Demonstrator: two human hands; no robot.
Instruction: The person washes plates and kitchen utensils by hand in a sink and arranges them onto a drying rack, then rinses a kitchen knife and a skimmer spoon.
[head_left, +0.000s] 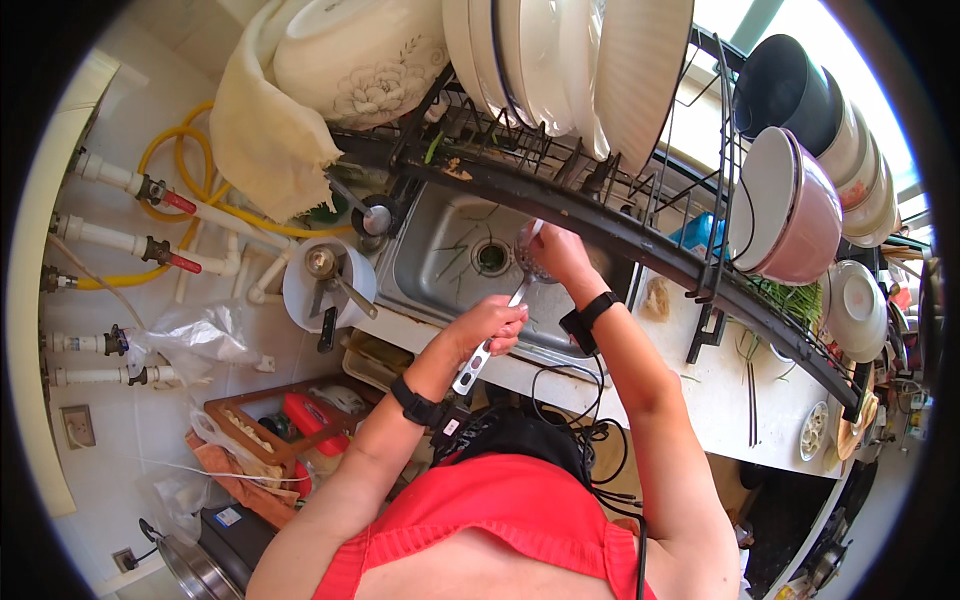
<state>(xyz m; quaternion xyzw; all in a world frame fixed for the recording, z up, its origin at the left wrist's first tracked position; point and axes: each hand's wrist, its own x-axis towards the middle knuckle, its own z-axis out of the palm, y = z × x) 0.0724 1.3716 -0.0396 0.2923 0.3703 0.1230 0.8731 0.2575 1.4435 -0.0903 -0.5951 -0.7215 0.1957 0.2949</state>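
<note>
My left hand (489, 328) grips the perforated handle of a metal slotted spoon (519, 291), which slants up and right over the stainless steel sink (427, 255). At the spoon's round, holed bowl, my right hand (559, 255) has its fingers curled against the metal. A small pale edge shows by these fingertips; I cannot tell whether it belongs to the spoon. Green scraps (454, 251) lie on the sink floor around the drain (491, 256). Both wrists wear black straps with small devices.
A black dish rack (525, 191) with plates (637, 75) and bowls (802, 202) spans above the sink. On the left stands a white container (330, 300) with utensils, near valved pipes (112, 176). Black cables (600, 435) hang before my body. Chopsticks (752, 405) lie on the right counter.
</note>
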